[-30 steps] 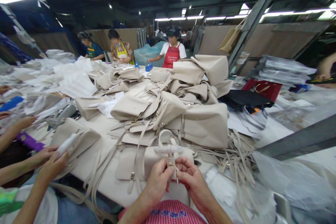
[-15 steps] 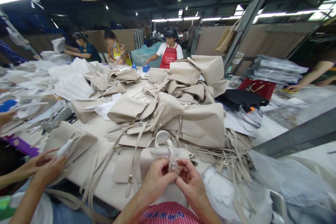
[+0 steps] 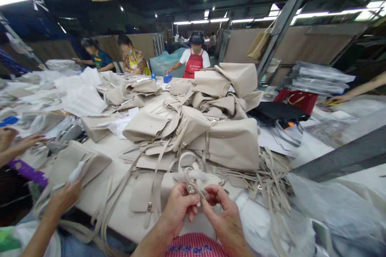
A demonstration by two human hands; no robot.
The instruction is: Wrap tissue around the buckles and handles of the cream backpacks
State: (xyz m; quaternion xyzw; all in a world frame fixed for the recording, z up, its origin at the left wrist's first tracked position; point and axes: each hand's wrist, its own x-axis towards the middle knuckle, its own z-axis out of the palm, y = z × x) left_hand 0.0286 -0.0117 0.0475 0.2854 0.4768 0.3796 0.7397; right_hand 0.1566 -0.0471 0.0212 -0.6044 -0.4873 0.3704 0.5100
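Observation:
My left hand and my right hand meet at the table's near edge, both pinching a small metal clasp wrapped in white film. The clasp hangs at the front of a beige handbag that stands right before me, its looped handle rising behind my fingers. Both hands have their fingers closed round the clasp and its strap.
A heap of beige handbags and loose straps covers the table's middle. A co-worker's hand at the left holds another bag. Clear plastic bags lie at the right. Several people work at the far end.
My hands have shifted slightly on the clasp, which now shows more of its metal. The co-worker's hands at the left have moved apart, one staying on the bag.

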